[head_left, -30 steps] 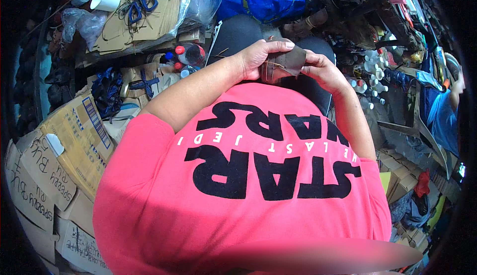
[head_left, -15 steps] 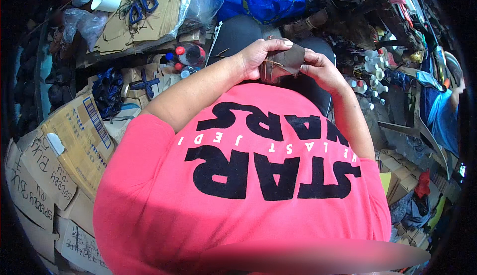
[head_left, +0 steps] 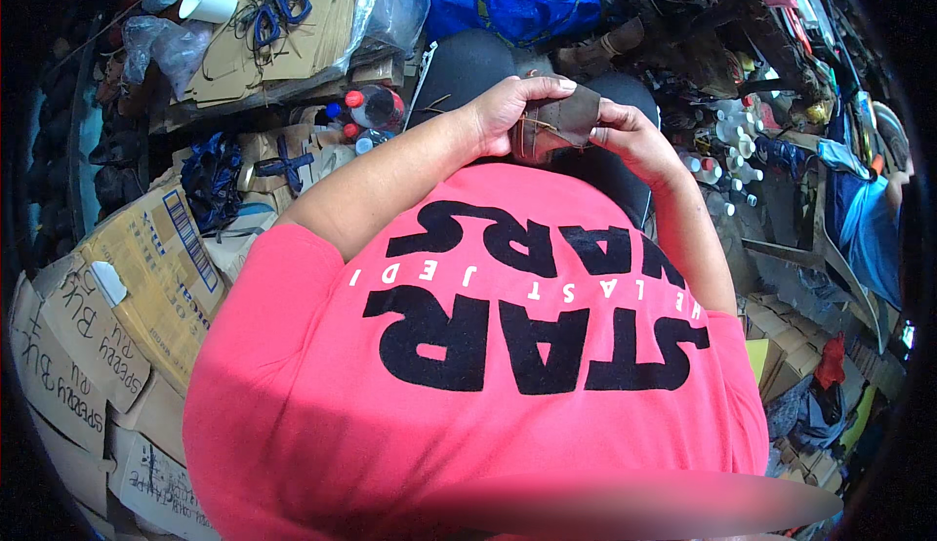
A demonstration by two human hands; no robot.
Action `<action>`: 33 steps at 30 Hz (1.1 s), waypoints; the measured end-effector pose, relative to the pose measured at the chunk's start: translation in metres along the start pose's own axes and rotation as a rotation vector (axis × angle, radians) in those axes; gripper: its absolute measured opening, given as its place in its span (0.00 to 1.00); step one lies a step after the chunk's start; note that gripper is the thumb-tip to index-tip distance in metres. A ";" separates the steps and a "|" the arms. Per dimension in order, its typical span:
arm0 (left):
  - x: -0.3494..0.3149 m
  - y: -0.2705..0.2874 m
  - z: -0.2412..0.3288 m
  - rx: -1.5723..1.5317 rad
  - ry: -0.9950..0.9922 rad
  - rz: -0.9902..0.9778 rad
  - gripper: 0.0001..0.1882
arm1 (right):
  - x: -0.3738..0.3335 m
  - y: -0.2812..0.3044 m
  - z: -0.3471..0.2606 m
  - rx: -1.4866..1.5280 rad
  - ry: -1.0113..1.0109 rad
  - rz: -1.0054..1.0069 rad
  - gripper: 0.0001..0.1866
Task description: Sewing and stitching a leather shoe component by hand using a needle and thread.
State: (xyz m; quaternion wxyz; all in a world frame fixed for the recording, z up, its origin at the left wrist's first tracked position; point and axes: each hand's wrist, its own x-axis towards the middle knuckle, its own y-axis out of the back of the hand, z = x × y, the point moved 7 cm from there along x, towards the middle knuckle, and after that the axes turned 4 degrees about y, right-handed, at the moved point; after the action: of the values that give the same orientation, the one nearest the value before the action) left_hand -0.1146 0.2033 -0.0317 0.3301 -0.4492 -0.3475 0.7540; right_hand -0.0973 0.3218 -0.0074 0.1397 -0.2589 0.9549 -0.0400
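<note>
1. L hand (head_left: 509, 113): clamped on the L end of the brown leathery piece (head_left: 571, 116), thumb laid flat along its top edge.
2. R hand (head_left: 632, 139): pinching same piece at its R edge, thumb & fingertips. Hands apart, piece spanning b/w them.
3. Piece is held above the lap, just past the hem of the pink shirt (head_left: 488, 434), w/ dark trousers (head_left: 470, 64) behind. Long axis runs approx. L–R, hand to hand; a flap-like part points R, toward the R hand. Can't tell which end is the front.
4. Tan thread (head_left: 540, 127) lies across its near face, also approx. L–R, tilted slightly down to the R.
5. Vs. 1 s ago: almost no diff. Same grip, same spot, same axis; any shift of the flap is v. small.
6. Further out, ahead: blue bag (head_left: 537, 12). Ahead-L: cardboard stack (head_left: 220, 87) w/ blue-handled scissors (head_left: 279, 6) on top, white cup (head_left: 209, 2) near its L edge. Red-capped bottle (head_left: 379, 107) b/w stack & L forearm.
7. R side: small bottles (head_left: 734, 133), grouped beyond the R wrist. Far L: yellow-brown carton (head_left: 156, 268), beside cardboard sheets (head_left: 83, 370) w/ handwriting.
</note>
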 end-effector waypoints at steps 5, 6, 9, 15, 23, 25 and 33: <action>-0.002 -0.001 0.000 0.025 -0.015 0.062 0.15 | -0.001 0.004 0.004 -0.029 0.007 -0.013 0.11; -0.003 -0.001 0.000 0.025 -0.015 0.062 0.15 | 0.000 0.003 0.005 -0.029 0.007 -0.013 0.11; -0.003 -0.001 0.001 0.071 -0.027 0.068 0.14 | 0.000 0.001 0.009 0.053 -0.004 -0.010 0.10; -0.002 0.002 0.001 0.113 -0.032 0.083 0.14 | 0.001 -0.001 0.017 0.132 -0.063 0.014 0.11; -0.003 -0.002 0.001 0.043 -0.021 0.060 0.14 | 0.000 0.000 0.016 0.200 -0.024 0.016 0.15; 0.000 0.002 0.000 0.032 -0.024 0.046 0.14 | 0.001 0.000 0.017 0.202 -0.020 0.002 0.15; -0.001 0.001 0.000 0.093 -0.042 0.068 0.12 | 0.001 -0.005 0.023 0.302 -0.057 -0.004 0.13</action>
State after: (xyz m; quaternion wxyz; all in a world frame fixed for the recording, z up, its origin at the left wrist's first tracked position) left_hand -0.1148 0.2023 -0.0320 0.3175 -0.4289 -0.3034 0.7894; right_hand -0.0896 0.3170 -0.0287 0.2041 -0.2379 0.9331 -0.1762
